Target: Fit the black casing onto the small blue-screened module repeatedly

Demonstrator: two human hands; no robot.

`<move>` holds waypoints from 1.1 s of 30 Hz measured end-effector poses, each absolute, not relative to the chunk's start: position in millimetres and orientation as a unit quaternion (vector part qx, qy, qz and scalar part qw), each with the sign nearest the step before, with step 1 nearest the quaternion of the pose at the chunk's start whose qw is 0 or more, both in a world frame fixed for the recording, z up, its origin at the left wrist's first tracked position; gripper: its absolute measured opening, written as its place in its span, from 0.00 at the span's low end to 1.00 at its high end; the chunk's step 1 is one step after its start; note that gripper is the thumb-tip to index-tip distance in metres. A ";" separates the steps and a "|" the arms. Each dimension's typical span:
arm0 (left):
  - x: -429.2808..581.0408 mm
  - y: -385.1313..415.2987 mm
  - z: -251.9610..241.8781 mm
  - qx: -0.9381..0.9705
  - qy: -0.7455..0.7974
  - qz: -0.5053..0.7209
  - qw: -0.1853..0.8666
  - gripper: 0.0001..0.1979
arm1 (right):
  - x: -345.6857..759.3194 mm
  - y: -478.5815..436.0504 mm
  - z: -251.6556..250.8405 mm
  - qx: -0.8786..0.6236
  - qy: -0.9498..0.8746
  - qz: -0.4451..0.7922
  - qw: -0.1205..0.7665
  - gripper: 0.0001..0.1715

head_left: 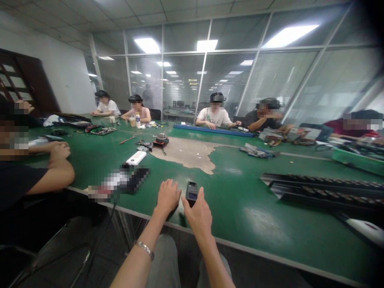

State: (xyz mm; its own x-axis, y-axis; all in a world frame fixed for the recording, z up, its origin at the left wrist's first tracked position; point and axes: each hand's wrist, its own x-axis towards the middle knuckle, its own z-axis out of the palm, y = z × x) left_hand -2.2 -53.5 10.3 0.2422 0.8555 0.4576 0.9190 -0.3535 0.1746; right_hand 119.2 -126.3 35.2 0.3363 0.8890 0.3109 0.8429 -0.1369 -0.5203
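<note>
My left hand (168, 197) rests on the green table near its front edge, palm down, fingers stretched forward and slightly curved. Beside it, my right hand (199, 214) has its thumb and fingers spread apart. Between that thumb and the index finger stands a small dark box-shaped device (192, 189) with a little screen or window on its face. Slight gaps show on both sides of the device, so the hand is around it without a visible grip. What lies under my left palm is hidden.
A white power bank (136, 158) and blurred items lie left of my hands. Ahead are a bare brown patch (192, 154) and a round device on a red-black base (161, 140). Long black metal rails (318, 192) lie right; gloves (256, 151) sit beyond. People sit around the table (240, 224).
</note>
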 end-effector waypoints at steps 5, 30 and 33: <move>-2.5 -51.9 9.0 -0.785 -0.566 -0.242 0.072 0.15 | 117.9 -126.1 21.1 -0.734 -0.578 0.008 0.357 0.50; -2.8 -54.3 9.5 -0.783 -0.567 -0.245 0.077 0.15 | 201.6 -123.4 18.2 -0.728 -0.556 -0.010 0.401 0.44; -3.3 -54.1 9.2 -0.784 -0.565 -0.245 0.076 0.15 | 206.5 -122.6 7.8 -0.723 -0.562 -0.016 0.400 0.44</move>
